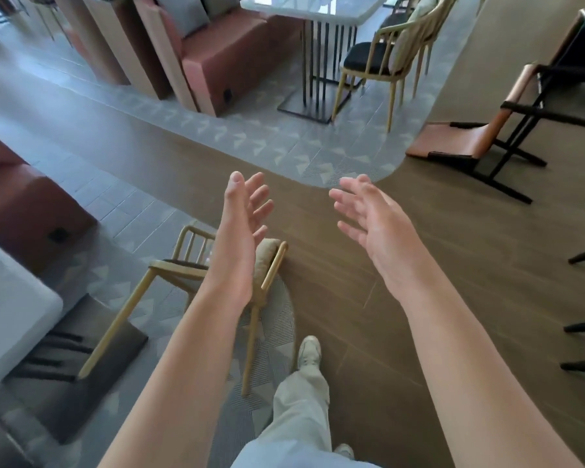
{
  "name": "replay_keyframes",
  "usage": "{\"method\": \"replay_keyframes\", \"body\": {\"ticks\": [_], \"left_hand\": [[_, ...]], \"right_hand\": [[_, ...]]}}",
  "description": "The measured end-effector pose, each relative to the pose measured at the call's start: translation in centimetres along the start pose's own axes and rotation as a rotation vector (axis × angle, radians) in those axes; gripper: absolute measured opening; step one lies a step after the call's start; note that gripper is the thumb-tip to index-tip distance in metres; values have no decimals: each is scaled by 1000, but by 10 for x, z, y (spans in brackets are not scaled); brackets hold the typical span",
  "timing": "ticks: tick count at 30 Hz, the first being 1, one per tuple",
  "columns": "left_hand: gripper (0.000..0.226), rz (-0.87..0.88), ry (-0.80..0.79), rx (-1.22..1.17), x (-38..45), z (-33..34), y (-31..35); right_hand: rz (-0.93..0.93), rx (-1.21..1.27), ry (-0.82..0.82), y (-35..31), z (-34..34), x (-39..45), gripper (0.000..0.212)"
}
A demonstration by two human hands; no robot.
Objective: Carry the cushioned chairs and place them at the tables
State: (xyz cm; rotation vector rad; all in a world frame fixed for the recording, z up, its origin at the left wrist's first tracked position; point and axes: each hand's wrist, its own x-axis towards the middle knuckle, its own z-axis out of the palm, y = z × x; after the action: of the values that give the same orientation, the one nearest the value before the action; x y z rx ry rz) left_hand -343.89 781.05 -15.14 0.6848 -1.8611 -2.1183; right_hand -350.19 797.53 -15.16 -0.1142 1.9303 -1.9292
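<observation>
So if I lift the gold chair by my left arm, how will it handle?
The gold chair probably lifts stiffly, given its rigid tube frame. Thin tubing suggests it is fairly light. Its loose-looking back cushion may slip.

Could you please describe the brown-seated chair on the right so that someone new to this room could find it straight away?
Start at the white table at the top of the view, then follow the patterned grey floor to its rounded corner on the right. The brown-seated chair stands just past that corner on the wood floor. Unlike the gold-framed chair at the table, it has a flat tan seat and thin black legs.
</observation>
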Motion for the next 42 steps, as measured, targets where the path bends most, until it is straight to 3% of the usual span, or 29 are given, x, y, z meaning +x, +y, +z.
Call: {"method": "replay_keyframes", "body": {"ticks": [9, 14, 22, 32, 42], "left_hand": [[68, -7, -190, -86, 170, 92, 37], [69, 2, -209, -91, 239, 116, 56], [58, -10, -80, -47, 335, 150, 55], [70, 26, 170, -55, 447, 232, 78], [70, 21, 470, -68, 499, 230, 85]], "right_hand": [[-57, -97, 120, -57, -39, 150, 55], [-53, -69, 144, -73, -52, 215, 57], [0, -8, 80, -91, -85, 338, 52], [9, -95, -217, -130, -133, 504, 47], [79, -69, -474, -153, -98, 604, 43]]}}
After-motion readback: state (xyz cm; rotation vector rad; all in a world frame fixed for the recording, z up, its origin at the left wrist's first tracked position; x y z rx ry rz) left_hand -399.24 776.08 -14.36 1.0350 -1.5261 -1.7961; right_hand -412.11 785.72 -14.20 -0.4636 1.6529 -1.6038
